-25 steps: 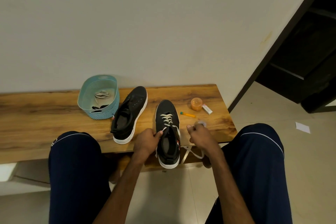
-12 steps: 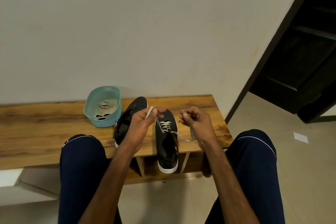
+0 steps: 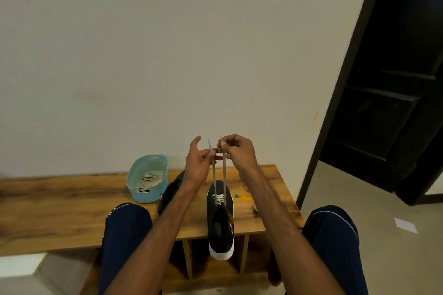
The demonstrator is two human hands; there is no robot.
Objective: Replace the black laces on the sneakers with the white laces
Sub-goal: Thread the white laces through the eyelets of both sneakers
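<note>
A black sneaker (image 3: 220, 223) with a white sole lies on the wooden bench (image 3: 60, 211), its heel hanging over the near edge. A white lace (image 3: 218, 199) crosses its front eyelets, and both ends run taut upward. My left hand (image 3: 199, 163) pinches the left end and my right hand (image 3: 236, 152) pinches the right end, both raised above the shoe, close together. The second black sneaker (image 3: 169, 195) lies to the left, mostly hidden by my left forearm.
A teal basket (image 3: 134, 176) holding bundled laces stands left of the shoes near the wall. An orange and green pen (image 3: 242, 197) lies right of the laced sneaker. My knees flank the bench's near edge. A dark doorway opens at right.
Both hands have risen from the shoe's collar, pulling the two white lace ends up and taut. The camera tilted upward.
</note>
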